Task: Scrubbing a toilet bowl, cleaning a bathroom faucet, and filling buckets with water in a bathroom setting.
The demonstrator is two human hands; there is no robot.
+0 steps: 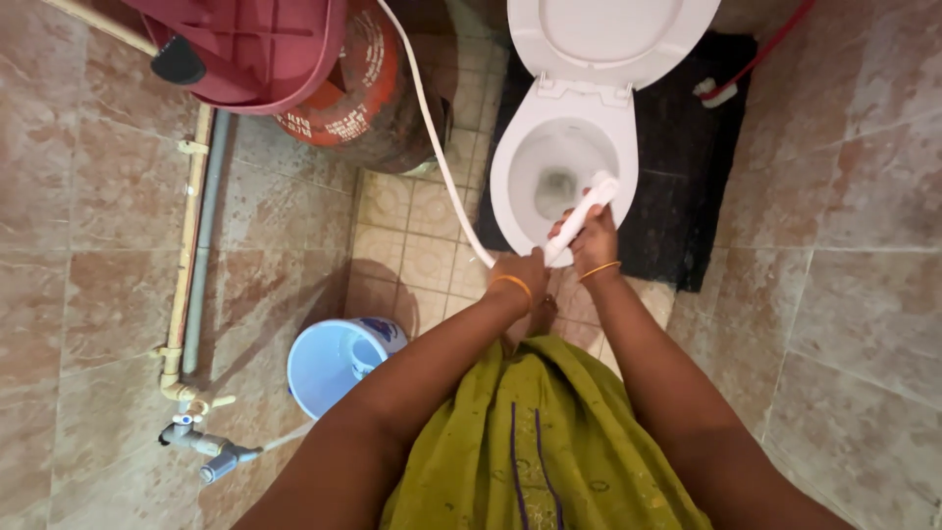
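So from my feed, the biggest thing in play is the white toilet, lid flipped up against the back, bowl open with a bit of water at the bottom. It sits on a dark patch of floor, and I'm standing right at its front edge. Not much room here: tiled wall tight on my left with pipes running down it to a tap, another tiled wall close on my right. The only open floor is the narrow strip of small beige tiles between the left wall and the bowl.

Upper left there's a rusty red gas cylinder with white lettering across its shoulder, and a dark red plastic tub sitting partly over it. Down by my left leg is a pale blue bucket with a white and blue mug inside.

The thing I'm actually handling is the white hand sprayer, slim and straight, nozzle end tilted over the front rim of the bowl. My right hand is wrapped closed around its handle. My left hand is clamped shut just below, where the white hose joins it; the hose runs up past the cylinder. Orange bangle on each wrist.
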